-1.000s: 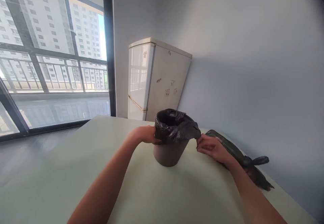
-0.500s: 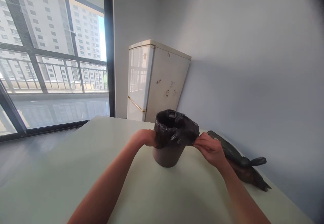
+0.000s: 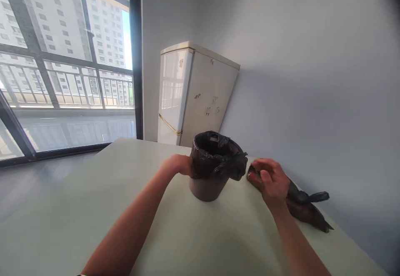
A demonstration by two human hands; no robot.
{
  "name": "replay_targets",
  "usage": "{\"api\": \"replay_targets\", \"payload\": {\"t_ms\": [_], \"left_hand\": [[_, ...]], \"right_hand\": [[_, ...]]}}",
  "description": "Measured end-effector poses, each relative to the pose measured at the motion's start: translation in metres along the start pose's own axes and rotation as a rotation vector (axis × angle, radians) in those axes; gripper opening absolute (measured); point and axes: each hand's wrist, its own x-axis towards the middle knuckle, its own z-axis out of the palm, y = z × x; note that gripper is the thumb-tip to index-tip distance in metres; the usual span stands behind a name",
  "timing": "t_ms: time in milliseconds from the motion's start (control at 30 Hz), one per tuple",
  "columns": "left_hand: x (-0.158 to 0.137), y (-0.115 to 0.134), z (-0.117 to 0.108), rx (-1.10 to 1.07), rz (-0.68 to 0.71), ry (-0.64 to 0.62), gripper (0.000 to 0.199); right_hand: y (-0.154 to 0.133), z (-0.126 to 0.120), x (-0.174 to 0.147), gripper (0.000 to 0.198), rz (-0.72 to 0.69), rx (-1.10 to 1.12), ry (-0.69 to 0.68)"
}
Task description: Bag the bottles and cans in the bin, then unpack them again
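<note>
A dark brown trash can [image 3: 208,190] stands upright on the pale table, with a black trash bag [image 3: 204,163] folded over its rim and bunched on the right. My left hand [image 3: 178,165] grips the bag at the can's left side; its fingertips are hidden by the plastic. Off to the right, my right hand [image 3: 273,182] is apart from the can, its fingers loosely curled and spread with nothing seen in them. Behind and below that hand lies a dark, knotted plastic bundle [image 3: 308,213], partly covered by it; whether they touch I cannot tell.
The pale green table [image 3: 131,209] reaches toward a white refrigerator [image 3: 209,97] at the back. A grey wall [image 3: 300,80] runs along the table's right side. Dark-framed glass doors [image 3: 75,72] are on the left.
My right hand has let go of the bag's right edge and moved right, its fingers opening. The bag's bunched part now hangs free against the can. My left hand stays at the left side.
</note>
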Motion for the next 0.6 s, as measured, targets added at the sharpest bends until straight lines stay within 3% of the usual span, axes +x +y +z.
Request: {"api": "replay_targets", "payload": {"t_ms": [100,167,267,367,433,600], "left_hand": [[0.002,-0.001,0.000,0.018,-0.018,-0.019,0.052],[0.003,-0.002,0.000,0.035,-0.026,-0.047,0.053],[0.005,-0.004,0.001,0.041,-0.026,-0.068,0.053],[0.010,-0.008,0.003,0.044,-0.034,-0.066,0.053],[0.015,-0.011,0.004,0.048,-0.043,-0.068,0.051],[0.022,-0.020,0.003,0.063,-0.050,-0.056,0.041]], "right_hand": [[-0.012,0.005,0.017,0.056,0.043,-0.110,0.014],[-0.013,0.010,0.022,0.040,-0.007,-0.149,-0.010],[-0.009,0.015,0.016,0.007,-0.066,-0.056,0.091],[-0.003,0.011,0.005,0.006,-0.099,0.072,0.114],[0.001,0.004,0.001,0.008,-0.139,0.134,-0.003],[0.012,-0.004,0.001,0.015,-0.093,0.167,-0.515]]}}
